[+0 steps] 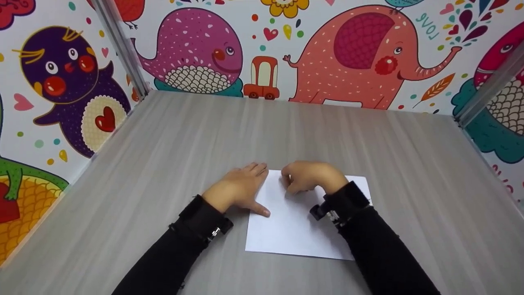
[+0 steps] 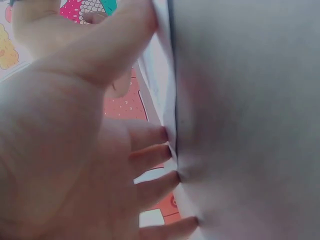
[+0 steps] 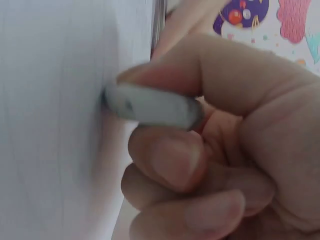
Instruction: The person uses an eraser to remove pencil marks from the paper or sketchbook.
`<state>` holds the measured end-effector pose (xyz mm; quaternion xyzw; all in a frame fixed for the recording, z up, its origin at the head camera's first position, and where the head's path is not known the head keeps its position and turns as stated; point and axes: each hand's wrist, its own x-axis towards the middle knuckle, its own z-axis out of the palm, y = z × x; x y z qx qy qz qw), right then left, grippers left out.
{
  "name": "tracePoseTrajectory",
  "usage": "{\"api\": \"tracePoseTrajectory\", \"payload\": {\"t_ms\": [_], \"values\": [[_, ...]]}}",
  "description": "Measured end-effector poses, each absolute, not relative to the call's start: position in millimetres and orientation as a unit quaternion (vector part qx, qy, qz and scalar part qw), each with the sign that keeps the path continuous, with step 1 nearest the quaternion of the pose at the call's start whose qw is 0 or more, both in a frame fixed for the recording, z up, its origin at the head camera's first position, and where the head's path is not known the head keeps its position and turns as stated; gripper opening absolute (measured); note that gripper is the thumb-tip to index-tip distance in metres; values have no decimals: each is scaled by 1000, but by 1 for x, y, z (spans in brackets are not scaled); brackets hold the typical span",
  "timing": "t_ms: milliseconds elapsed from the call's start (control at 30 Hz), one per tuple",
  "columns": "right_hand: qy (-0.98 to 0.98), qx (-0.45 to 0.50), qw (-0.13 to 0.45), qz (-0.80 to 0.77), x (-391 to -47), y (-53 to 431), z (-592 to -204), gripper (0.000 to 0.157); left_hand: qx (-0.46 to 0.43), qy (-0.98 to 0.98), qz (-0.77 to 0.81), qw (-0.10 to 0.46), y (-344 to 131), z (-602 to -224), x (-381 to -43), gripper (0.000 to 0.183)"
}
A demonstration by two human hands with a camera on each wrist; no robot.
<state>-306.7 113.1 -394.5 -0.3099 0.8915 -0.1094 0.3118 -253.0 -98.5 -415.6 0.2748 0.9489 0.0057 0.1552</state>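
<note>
A white sheet of paper (image 1: pixel 301 231) lies flat on the grey table (image 1: pixel 163 139), near its front edge. My left hand (image 1: pixel 243 186) rests on the sheet's left edge with straight fingers (image 2: pixel 150 157) whose tips touch the paper (image 2: pixel 159 85), thumb spread toward me. My right hand (image 1: pixel 303 178) sits on the sheet's upper part, fingers curled. In the right wrist view it pinches a small whitish stub (image 3: pixel 150 107), like an eraser, between thumb and forefinger (image 3: pixel 235 75), one end against the paper (image 3: pixel 50 125).
Walls printed with cartoon animals (image 1: pixel 360 53) close in the table on the left, back and right. Metal posts (image 1: pixel 123 45) stand at the back corners. Black sleeves with wrist-worn cameras (image 1: pixel 327 211) lie over the table's front.
</note>
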Motion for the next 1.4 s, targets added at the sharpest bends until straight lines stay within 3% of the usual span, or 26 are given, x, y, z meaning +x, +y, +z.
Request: {"api": "tracePoseTrajectory", "payload": {"t_ms": [333,567,667,933,1000,1200,1267,1400], "values": [[836,-369,386,-125,-297,95,-401,12,273,949,6,160,-100,-418,-254,123],[900,-335,257,-105,-310,116,-400,7,271,948,1,165,-96,-415,-255,124],[907,-332,240,-100,-309,117,-398,7,271,948,-2,165,-96,-414,-255,125],[840,-359,381,-142,-301,101,-400,10,275,948,-3,158,-98,-417,-255,123],[848,-366,359,-133,-303,103,-400,9,275,949,-1,155,-98,-418,-255,123],[922,-314,206,-95,-312,120,-401,4,276,948,-2,155,-98,-419,-255,124],[922,-318,203,-89,-311,119,-400,4,276,948,-3,156,-98,-419,-255,124],[890,-371,251,-81,-301,105,-396,8,277,949,-1,154,-99,-418,-254,123]]}}
